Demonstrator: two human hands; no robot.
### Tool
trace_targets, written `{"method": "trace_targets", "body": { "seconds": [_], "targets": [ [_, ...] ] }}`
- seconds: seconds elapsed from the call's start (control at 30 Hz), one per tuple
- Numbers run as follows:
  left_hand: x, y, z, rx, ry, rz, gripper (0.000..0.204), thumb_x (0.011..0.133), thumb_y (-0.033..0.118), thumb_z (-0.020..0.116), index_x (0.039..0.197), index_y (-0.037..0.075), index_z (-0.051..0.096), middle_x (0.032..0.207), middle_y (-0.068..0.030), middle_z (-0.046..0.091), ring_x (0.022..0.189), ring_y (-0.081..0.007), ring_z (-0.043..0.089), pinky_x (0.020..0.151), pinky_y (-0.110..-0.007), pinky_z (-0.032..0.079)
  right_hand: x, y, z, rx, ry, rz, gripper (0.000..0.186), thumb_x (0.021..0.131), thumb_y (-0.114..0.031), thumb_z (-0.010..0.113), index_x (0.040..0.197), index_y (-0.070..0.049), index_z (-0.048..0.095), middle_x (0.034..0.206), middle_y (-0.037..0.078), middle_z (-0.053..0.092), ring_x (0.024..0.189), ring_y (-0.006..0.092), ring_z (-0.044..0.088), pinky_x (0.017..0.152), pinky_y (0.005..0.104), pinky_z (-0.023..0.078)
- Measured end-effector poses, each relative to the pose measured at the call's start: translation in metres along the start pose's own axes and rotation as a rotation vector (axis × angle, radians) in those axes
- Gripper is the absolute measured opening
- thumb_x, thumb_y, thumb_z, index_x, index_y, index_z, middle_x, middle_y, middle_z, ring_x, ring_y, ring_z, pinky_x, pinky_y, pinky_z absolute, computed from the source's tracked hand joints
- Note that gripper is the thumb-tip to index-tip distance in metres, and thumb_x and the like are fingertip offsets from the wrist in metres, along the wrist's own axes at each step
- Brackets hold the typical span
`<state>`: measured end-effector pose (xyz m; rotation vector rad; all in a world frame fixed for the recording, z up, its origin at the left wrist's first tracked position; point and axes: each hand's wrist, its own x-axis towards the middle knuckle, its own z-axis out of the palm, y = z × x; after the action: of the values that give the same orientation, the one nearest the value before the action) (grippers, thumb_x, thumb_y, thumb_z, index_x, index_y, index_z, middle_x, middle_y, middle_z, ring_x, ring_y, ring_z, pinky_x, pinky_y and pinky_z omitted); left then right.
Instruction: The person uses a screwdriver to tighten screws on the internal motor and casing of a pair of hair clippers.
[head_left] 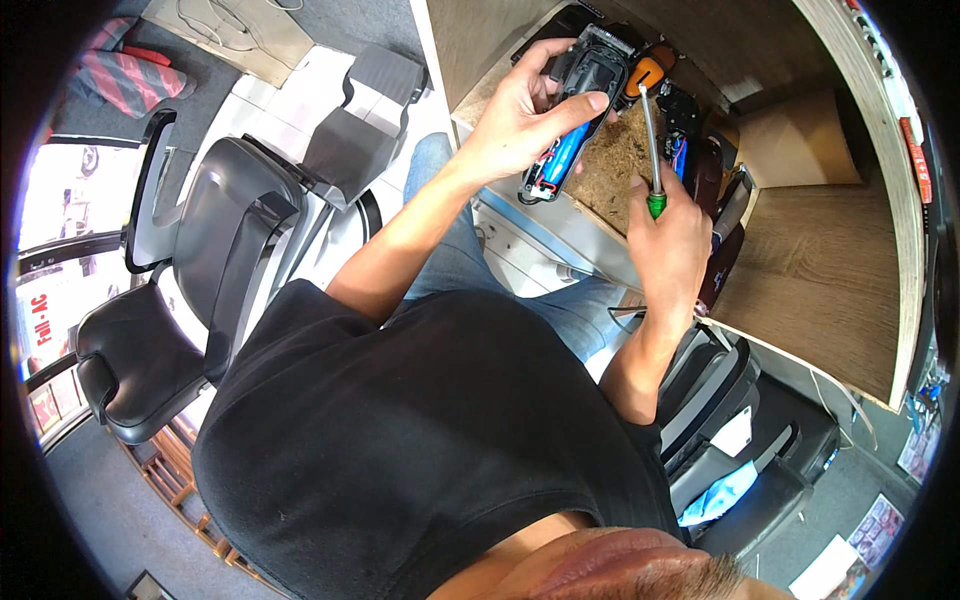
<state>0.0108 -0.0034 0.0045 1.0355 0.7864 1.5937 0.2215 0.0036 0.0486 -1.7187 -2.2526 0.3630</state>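
My left hand [522,125] is closed around a black hair clipper [598,72] over the wooden shelf. The lower part of its casing is off, baring a blue battery [563,158] and some red wiring. In my right hand [668,238] is a screwdriver [656,203] with a green handle. Its metal shaft points up and away from me, and its tip is apart from the clipper, near an orange-and-black object [652,68]. Just beyond my right fingers lie black parts [681,108] with another blue piece, too crowded to tell apart.
The wooden shelf [612,170] has a worn brown surface, with side panels around it. A piece of brown cardboard [797,140] leans at its right. Black padded chairs [235,215] stand at left, and another black seat [770,500] at lower right.
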Motion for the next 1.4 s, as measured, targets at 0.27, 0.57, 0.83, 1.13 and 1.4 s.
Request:
{"method": "trace_targets", "body": {
  "seconds": [0.27, 0.57, 0.83, 1.13, 1.4],
  "targets": [
    [0.000, -0.002, 0.000, 0.067, -0.001, 0.021, 0.064, 0.105, 0.016, 0.069, 0.156, 0.003, 0.032, 0.107, -0.0222, 0.078, 0.057, -0.0179, 0.072, 0.050, -0.030, 0.062, 0.004, -0.002, 0.009, 0.011, 0.019, -0.062, 0.033, 0.100, -0.027, 0.066, 0.122, -0.005, 0.075, 0.083, 0.030, 0.073, 0.084, 0.0485, 0.074, 0.076, 0.0583, 0.059],
    [-0.002, 0.001, 0.002, 0.013, 0.028, -0.013, 0.061, 0.102, 0.013, 0.075, 0.150, 0.003, 0.038, 0.100, -0.0148, 0.076, 0.061, -0.0183, 0.073, 0.051, -0.033, 0.061, 0.006, -0.002, 0.015, 0.019, 0.073, -0.084, 0.023, 0.100, -0.026, 0.067, 0.109, -0.007, 0.077, 0.080, 0.028, 0.072, 0.082, 0.0484, 0.074, 0.074, 0.0584, 0.059],
    [-0.001, -0.004, 0.000, 0.022, 0.007, 0.022, 0.062, 0.102, 0.014, 0.075, 0.151, 0.004, 0.038, 0.099, -0.0150, 0.075, 0.061, -0.0194, 0.073, 0.051, -0.033, 0.061, 0.008, -0.001, 0.017, 0.057, 0.078, -0.080, 0.024, 0.101, -0.027, 0.066, 0.110, -0.007, 0.076, 0.082, 0.028, 0.073, 0.083, 0.0486, 0.074, 0.074, 0.0579, 0.059],
    [-0.001, 0.001, 0.002, 0.030, 0.014, -0.001, 0.064, 0.102, 0.013, 0.075, 0.151, 0.002, 0.036, 0.100, -0.0158, 0.076, 0.063, -0.0189, 0.073, 0.051, -0.033, 0.062, 0.003, -0.009, -0.001, 0.248, 0.074, -0.048, 0.028, 0.103, -0.025, 0.065, 0.121, -0.006, 0.069, 0.089, 0.027, 0.075, 0.085, 0.0475, 0.074, 0.076, 0.0563, 0.056],
    [-0.002, -0.001, 0.000, 0.112, 0.000, -0.037, 0.046, 0.106, 0.020, 0.067, 0.142, -0.002, 0.049, 0.110, -0.0174, 0.078, 0.058, -0.0181, 0.072, 0.052, -0.030, 0.060, 0.003, -0.003, 0.010, 0.522, 0.136, -0.080, 0.034, 0.100, -0.020, 0.068, 0.125, 0.000, 0.059, 0.102, 0.025, 0.075, 0.088, 0.0423, 0.074, 0.080, 0.0491, 0.056]
  ]
}}
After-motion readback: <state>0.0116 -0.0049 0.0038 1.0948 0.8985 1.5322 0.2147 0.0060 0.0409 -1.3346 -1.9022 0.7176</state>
